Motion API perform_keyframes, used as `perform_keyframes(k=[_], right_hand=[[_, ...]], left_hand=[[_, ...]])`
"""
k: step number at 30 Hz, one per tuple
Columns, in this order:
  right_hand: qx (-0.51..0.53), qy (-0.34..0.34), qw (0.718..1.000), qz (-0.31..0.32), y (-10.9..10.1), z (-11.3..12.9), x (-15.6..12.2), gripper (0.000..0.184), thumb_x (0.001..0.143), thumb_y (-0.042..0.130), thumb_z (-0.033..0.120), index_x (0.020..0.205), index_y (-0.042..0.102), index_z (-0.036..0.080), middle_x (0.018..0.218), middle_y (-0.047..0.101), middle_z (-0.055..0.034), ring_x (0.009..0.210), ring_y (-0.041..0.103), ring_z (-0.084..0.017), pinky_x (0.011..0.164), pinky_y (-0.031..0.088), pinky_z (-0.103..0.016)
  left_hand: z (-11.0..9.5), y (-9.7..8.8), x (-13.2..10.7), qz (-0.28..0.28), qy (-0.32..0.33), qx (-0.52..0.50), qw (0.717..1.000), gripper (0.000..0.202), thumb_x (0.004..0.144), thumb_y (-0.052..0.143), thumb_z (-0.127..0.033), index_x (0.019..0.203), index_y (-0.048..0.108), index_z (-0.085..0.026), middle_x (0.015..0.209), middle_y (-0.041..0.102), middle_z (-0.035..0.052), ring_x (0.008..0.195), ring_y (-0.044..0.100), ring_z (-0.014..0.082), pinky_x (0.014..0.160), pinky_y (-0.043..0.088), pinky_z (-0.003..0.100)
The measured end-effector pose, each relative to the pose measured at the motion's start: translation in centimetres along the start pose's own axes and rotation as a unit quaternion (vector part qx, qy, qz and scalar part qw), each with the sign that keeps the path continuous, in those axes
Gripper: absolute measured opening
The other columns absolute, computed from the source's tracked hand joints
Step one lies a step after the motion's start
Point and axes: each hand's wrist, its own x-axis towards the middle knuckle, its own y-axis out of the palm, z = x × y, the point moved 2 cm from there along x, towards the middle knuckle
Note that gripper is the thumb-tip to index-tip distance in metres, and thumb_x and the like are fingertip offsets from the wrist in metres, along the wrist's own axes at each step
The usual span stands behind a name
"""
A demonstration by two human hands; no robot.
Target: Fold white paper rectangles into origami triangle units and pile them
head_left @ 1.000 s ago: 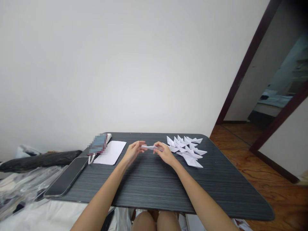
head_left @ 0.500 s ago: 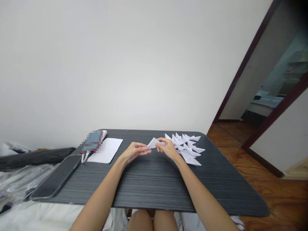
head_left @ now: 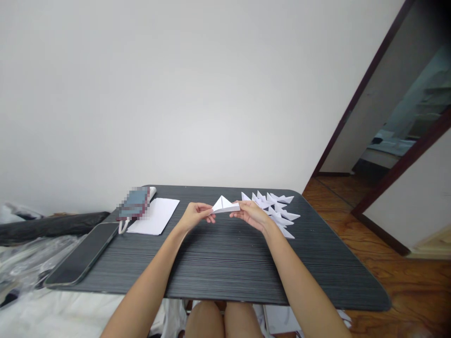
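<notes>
A white folded paper boat (head_left: 222, 205) is held above the middle of the table, its triangular peak pointing up and its long edge toward me. My left hand (head_left: 196, 216) pinches its left tip between thumb and fingers. At the opposite tip, my right hand (head_left: 252, 214) grips the paper the same way. Just beyond the right hand lies a cluster of several finished white paper boats (head_left: 282, 216), partly hidden by that hand.
The dark striped table (head_left: 225, 267) stands against a white wall. On its left are a stack of white paper (head_left: 158, 216), a partly pixelated device (head_left: 136, 203) with a white cable, and a dark phone (head_left: 82, 253) by the edge. A doorway opens at right.
Both hands have moved slightly apart along the paper, and the boat now spreads wider between them. My right hand has shifted right to its end tip.
</notes>
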Motion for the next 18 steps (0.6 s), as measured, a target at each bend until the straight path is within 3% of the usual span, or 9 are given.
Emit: perform_keyframes(k=[10,18], right_hand=[[-0.019,0.03,0.997,0.075,0.22,0.12,-0.61,0.024,0.067,0.062,0.029,0.078,0.062,0.007,0.08,0.064,-0.0108,0.071,0.061,-0.014,0.076,0.046,-0.026],[-0.085,0.033,0.995,0.037,-0.19,-0.33,-0.41,0.021,0.06,0.067,0.027,0.069,0.063,0.008,0.069,0.065,-0.0086,0.064,0.06,-0.013,0.063,0.047,-0.024]], left_hand=[[-0.23,0.16,-0.34,-0.003,0.046,0.023,0.999,0.032,0.069,0.058,-0.03,0.09,0.051,-0.008,0.062,0.063,0.0065,0.05,0.058,0.0129,0.047,0.044,0.022],[-0.54,0.04,-0.59,0.01,0.051,0.068,0.996,0.023,0.072,0.053,-0.029,0.081,0.057,-0.009,0.06,0.064,0.0056,0.052,0.058,0.0127,0.053,0.046,0.024]])
